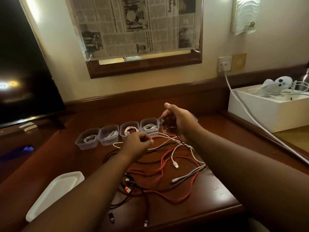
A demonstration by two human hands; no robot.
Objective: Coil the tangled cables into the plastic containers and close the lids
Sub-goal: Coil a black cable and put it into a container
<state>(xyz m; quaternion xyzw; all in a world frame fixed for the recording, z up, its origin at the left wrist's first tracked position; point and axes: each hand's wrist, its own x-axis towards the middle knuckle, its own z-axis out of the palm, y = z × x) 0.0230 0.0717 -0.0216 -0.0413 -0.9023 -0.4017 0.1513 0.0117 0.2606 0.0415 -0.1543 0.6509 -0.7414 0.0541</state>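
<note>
Tangled cables (160, 166) sprawl mid-table; left hand (136, 143) pinches a white cable (160, 146), right hand (179, 122) grips cables beside the containers (110, 134).

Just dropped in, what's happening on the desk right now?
A person is sorting a tangle of cables on a wooden desk. The left hand pinches a white cable, while the right hand holds cable up near the row of plastic containers. Four containers already hold coiled cables, all without lids. A stack of white lids lies at the left.
</note>
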